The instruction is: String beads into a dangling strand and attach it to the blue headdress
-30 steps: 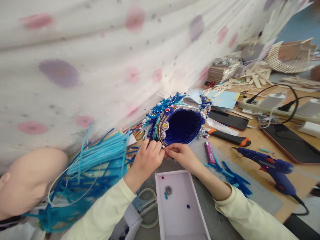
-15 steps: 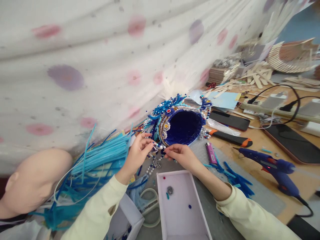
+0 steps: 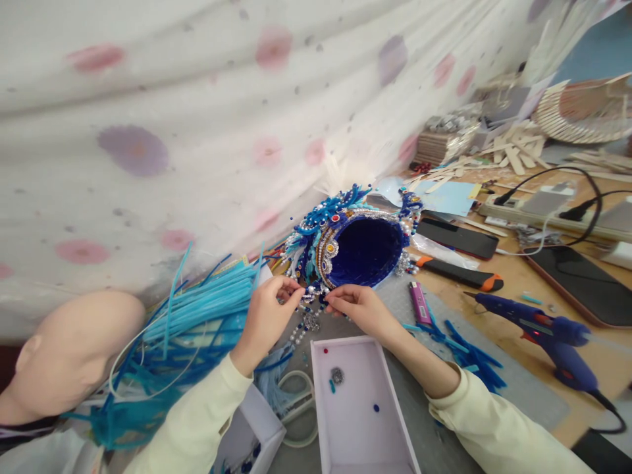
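A: What is it that both hands are working on?

B: A headdress [image 3: 358, 247], deep blue velvet inside, its rim crusted with silver trim, red and amber stones, pearls and blue beaded sprigs. White feathers rise behind it.

A: Which way does it face?

B: It lies on its side on the grey mat [image 3: 503, 375], just beyond the fingertips. The hollow opening faces toward the person and slightly right; its long axis runs from that opening back toward the spotted white cloth [image 3: 197, 118].

A: And the hands?

B: The left hand [image 3: 266, 316] is pinched shut on a beaded strand [image 3: 302, 326] at the rim's lower left edge, the strand dangling below the fingers. The right hand [image 3: 358, 308] has thumb and fingers pressed together at the rim's lower edge; what it pinches is too small to tell.

A: What lies around the grip?

B: Directly below both hands sits an open white box [image 3: 360, 421] with a few loose beads. Left of the left hand is a bundle of light blue strips [image 3: 202, 309]; farther left, a bare mannequin head [image 3: 69, 355]. Right of the right hand lie a pink lighter [image 3: 419, 301] and, farther out, a blue glue gun [image 3: 543, 336].
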Motion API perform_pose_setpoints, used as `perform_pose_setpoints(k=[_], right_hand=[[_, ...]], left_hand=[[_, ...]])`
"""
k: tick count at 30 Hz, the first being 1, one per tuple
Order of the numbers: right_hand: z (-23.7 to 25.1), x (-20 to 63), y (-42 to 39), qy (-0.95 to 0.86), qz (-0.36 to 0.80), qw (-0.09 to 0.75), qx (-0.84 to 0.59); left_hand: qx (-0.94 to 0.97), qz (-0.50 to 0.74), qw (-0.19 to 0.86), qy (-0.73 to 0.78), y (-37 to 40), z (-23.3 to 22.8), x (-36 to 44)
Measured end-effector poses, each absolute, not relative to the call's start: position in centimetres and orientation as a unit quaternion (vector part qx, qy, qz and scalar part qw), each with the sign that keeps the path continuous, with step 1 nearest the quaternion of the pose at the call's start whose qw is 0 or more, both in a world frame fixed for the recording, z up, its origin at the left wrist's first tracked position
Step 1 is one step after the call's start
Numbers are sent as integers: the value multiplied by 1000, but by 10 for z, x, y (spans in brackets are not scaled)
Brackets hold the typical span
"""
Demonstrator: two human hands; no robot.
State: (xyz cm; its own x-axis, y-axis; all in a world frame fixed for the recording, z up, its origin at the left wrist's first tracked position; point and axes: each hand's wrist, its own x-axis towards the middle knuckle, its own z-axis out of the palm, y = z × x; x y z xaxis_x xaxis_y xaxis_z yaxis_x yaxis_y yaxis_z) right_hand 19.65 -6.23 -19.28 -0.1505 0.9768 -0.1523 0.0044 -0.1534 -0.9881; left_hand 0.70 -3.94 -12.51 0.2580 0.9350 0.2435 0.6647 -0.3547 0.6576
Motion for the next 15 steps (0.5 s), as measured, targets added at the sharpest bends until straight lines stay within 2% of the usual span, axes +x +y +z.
perform_pose_setpoints(k=[15], right_hand=[[-194,196,-62,-494,575,427,-492]], left_hand=[[827,219,129,501,-54,-117,13]])
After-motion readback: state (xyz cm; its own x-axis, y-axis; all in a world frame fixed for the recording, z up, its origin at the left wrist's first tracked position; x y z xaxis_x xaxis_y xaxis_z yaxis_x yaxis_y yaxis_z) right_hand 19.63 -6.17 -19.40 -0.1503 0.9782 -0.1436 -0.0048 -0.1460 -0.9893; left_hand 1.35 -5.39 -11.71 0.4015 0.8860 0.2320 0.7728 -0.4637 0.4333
